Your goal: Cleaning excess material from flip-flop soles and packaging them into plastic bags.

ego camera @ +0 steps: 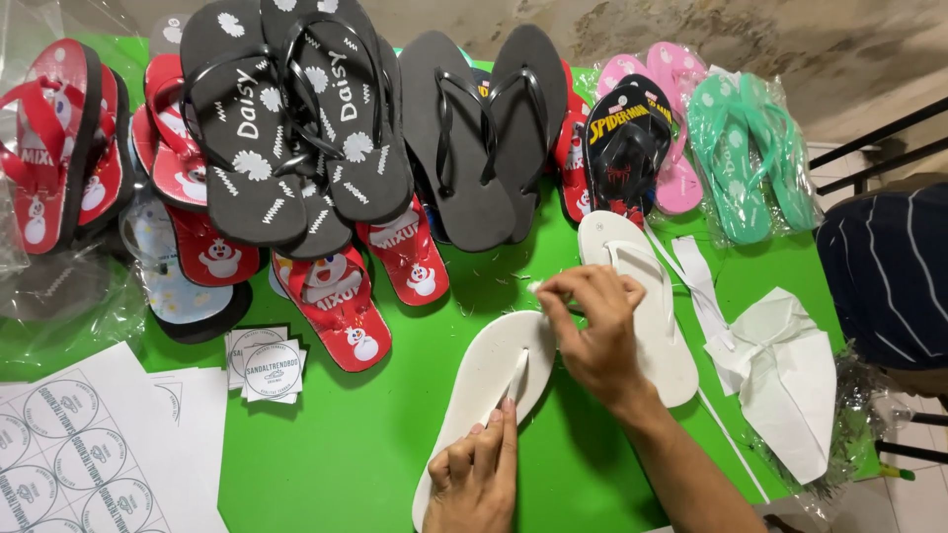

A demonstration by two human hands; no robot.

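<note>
My right hand was pinched shut on the top end of the thin white strap, up near the toe of the white sole, while my left hand was curled with its fingertips pressing the strap's lower end against that sole, which lay flat on the green bench. To do this well, I judged, I had to keep the strap taut and centred and the sole pinned. Just beside it lay a second white sandal, with dark and red sandals ranged behind.
</note>
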